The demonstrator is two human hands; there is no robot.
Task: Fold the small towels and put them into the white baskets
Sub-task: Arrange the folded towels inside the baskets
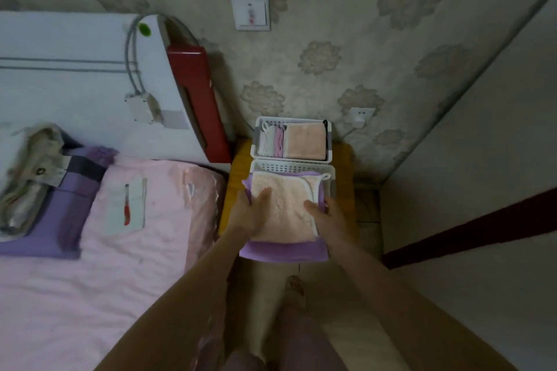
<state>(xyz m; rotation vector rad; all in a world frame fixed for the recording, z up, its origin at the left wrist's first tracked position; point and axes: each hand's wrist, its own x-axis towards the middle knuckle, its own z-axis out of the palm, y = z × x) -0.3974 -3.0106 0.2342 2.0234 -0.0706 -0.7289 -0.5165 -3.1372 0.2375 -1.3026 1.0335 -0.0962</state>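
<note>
Both hands grip a folded stack, the left hand point(251, 214) and right hand point(327, 217) curled round peach towel point(281, 208) on purple towel point(283, 251), over the near white basket point(289, 166).

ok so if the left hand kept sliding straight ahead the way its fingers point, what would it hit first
Probably the far wall of the near white basket, past the peach towel that the left hand holds. Depth is hard to judge from above.
</note>
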